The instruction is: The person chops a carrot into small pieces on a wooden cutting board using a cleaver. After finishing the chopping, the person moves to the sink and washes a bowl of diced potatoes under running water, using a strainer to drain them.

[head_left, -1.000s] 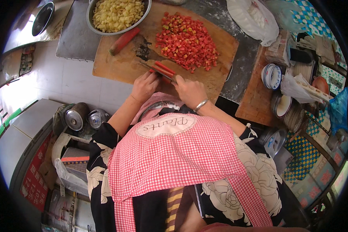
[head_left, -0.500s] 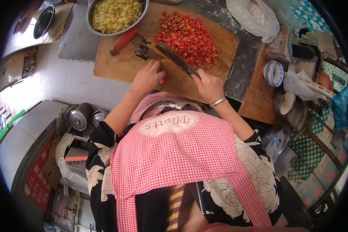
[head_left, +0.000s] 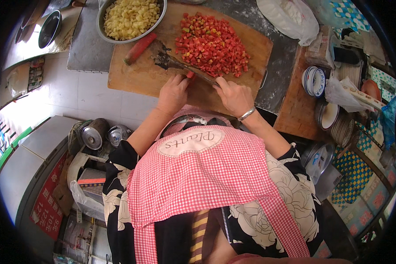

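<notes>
My right hand (head_left: pixel 234 97) is closed round the handle of a kitchen knife (head_left: pixel 203 75), whose dark blade slants up and left over the wooden cutting board (head_left: pixel 123 78). My left hand (head_left: pixel 173 93) has its fingers bent together on a piece of red carrot (head_left: pixel 190 75); most of the piece is hidden, with its red end showing right by the blade. Beyond the blade lies a wide heap of diced red carrot (head_left: pixel 213 46) with some yellowish bits. A longer length of red carrot (head_left: pixel 140 48) rests on the board's left side, apart from both hands.
A metal bowl (head_left: pixel 102 30) of pale yellow cubes stands at the board's far left. White plastic bag (head_left: pixel 290 20) lies at the far right on the floury dark worktop (head_left: pixel 275 61). Blue-rimmed bowls (head_left: pixel 313 82) and stacked plates (head_left: pixel 339 125) are to the right.
The knife has swung flatter and lower, toward my left hand. My right hand has moved slightly left, and my left hand has shifted a little nearer to me. More of the held carrot's end shows.
</notes>
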A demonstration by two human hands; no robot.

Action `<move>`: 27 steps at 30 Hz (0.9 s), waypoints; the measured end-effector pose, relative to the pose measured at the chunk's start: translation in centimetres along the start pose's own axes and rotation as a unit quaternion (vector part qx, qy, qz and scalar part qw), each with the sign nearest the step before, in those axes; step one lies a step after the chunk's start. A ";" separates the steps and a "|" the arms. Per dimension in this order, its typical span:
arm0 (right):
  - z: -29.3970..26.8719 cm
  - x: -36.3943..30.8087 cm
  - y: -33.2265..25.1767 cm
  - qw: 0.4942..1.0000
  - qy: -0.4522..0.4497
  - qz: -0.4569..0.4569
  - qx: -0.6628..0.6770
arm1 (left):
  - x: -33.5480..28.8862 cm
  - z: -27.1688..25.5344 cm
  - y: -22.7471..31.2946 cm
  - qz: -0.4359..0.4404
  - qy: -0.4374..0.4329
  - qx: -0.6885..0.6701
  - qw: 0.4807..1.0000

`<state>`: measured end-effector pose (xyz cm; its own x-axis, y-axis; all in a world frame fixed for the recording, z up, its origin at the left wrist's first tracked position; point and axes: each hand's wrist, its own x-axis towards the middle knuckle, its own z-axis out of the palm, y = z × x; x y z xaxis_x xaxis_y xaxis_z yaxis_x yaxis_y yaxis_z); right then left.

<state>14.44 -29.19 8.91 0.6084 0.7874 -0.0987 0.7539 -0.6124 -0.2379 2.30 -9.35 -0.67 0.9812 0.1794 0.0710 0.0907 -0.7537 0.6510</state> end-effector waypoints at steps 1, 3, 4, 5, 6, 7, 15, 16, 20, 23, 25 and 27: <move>-0.1 -0.1 -0.2 1.000 0.006 -0.002 -0.003 | -0.1 0.2 0.2 0.010 0.012 0.015 1.000; -0.2 -0.4 -0.5 1.000 0.021 -0.011 -0.005 | -0.1 0.3 0.5 0.026 0.024 0.041 0.999; -0.1 -0.5 -0.7 0.999 0.029 -0.019 -0.004 | -0.1 0.3 0.5 0.029 0.031 0.043 0.998; 0.0 -0.6 -0.9 0.999 0.043 -0.027 -0.004 | -0.1 0.3 0.6 0.032 0.038 0.045 0.998; 0.4 -0.4 -1.1 0.999 0.031 -0.025 -0.009 | 0.0 0.2 0.7 0.036 0.051 0.046 0.997; 0.7 -0.3 -1.2 0.999 0.022 -0.025 -0.014 | 0.0 0.1 0.7 0.038 0.048 0.053 0.997; 1.7 -0.1 -1.6 1.000 -0.007 -0.002 0.005 | -0.2 -0.1 0.8 0.025 0.015 0.088 0.996; 1.7 0.0 -1.6 1.000 -0.011 -0.003 -0.002 | -0.3 0.0 0.7 0.027 0.014 0.089 0.996; 1.6 0.1 -2.0 1.000 0.009 0.022 0.009 | -0.5 0.2 0.4 0.028 0.019 0.081 0.996; 1.4 0.0 -2.2 0.998 -0.067 0.005 0.021 | -0.8 0.5 0.2 0.033 0.028 0.076 0.996; 1.4 0.0 -2.3 0.999 -0.024 0.015 0.033 | -0.8 0.6 -0.1 0.035 0.030 0.075 0.996; 1.5 0.0 -2.4 0.999 -0.023 0.019 0.033 | -1.1 0.7 -0.3 0.031 0.023 0.075 0.996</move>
<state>12.26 -27.59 8.00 0.6235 0.7667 -0.1533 0.7111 -0.6376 -0.2964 1.32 -9.72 -1.46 0.9772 0.1557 0.1440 0.0582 -0.8499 0.5238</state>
